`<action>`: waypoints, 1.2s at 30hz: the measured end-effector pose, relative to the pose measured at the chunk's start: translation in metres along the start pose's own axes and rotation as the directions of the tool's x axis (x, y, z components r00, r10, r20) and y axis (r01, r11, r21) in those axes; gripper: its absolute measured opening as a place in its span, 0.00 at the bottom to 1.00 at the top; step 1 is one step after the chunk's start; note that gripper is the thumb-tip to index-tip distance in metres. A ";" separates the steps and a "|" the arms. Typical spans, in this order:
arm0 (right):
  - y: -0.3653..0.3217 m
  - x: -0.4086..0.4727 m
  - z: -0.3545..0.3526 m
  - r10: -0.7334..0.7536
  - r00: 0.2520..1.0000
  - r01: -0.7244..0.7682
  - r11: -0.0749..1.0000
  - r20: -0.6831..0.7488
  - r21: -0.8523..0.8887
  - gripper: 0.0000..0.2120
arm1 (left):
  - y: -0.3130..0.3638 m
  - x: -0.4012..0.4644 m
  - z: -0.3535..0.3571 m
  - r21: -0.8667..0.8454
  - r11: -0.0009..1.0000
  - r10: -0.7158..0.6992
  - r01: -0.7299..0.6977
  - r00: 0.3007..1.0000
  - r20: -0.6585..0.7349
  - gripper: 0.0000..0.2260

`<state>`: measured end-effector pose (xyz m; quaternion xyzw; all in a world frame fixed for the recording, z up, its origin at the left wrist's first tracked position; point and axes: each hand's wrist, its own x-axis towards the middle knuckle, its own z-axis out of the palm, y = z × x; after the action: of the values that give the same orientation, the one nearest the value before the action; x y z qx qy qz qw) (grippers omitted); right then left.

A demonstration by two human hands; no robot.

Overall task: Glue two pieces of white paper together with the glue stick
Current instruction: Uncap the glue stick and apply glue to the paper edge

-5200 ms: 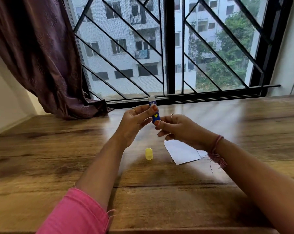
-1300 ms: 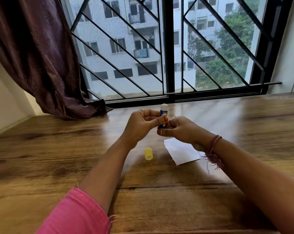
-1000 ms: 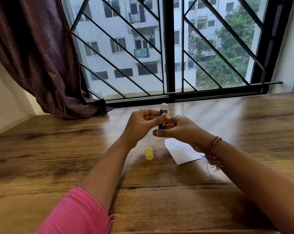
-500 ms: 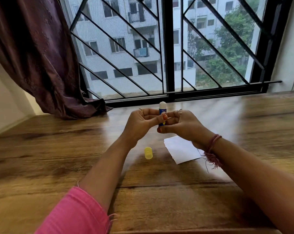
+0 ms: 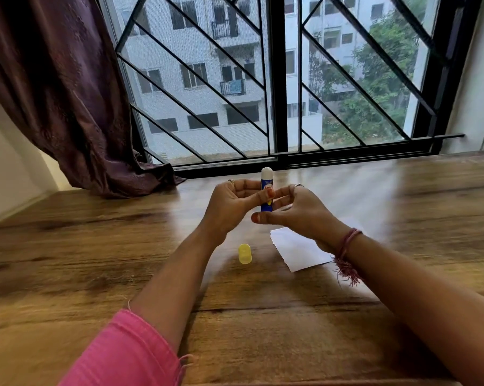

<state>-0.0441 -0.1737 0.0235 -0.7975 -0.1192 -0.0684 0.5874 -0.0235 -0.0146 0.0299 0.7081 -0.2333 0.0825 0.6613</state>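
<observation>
Holding the glue stick (image 5: pixel 266 190) upright above the table (image 5: pixel 96 246), white glue tip raised, well in from the far edge by the window (image 5: pixel 277 79). Pinching its blue barrel with the left hand (image 5: pixel 232 203), thumb across the label. Curling the right hand (image 5: pixel 296 210) around the barrel's lower end, thumb stretching under the base. Lying flat near the table's middle: yellow cap (image 5: pixel 245 254) and white paper (image 5: pixel 299 249), partly hiding under the right wrist.

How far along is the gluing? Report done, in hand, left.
Done: yellow cap is off, lying on the table. In hand: left hand grips the upright glue stick; right hand works its base. Left: the white paper looks untouched.
</observation>
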 end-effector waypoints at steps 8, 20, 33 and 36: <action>0.001 0.004 -0.002 -0.006 0.999 0.010 0.993 -0.033 0.121 0.30 | 0.000 0.001 0.001 0.000 1.000 -0.002 0.002 1.000 -0.011 0.10; 0.000 0.004 -0.010 -0.053 0.983 0.020 0.982 0.174 0.188 0.23 | -0.003 0.002 -0.002 0.011 1.000 -0.006 0.006 1.000 -0.011 0.10; 0.004 0.005 -0.002 -0.019 0.998 0.010 0.989 0.059 0.148 0.27 | -0.001 0.001 0.001 -0.002 1.000 -0.016 0.016 1.000 0.001 0.06; 0.000 0.003 -0.004 -0.025 0.991 -0.001 0.982 0.130 0.191 0.24 | -0.001 0.001 0.000 -0.002 1.000 -0.013 0.013 1.000 0.001 0.08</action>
<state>-0.0413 -0.1768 0.0254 -0.7397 -0.1685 -0.0073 0.6515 -0.0223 -0.0153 0.0294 0.7091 -0.2293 0.0778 0.6622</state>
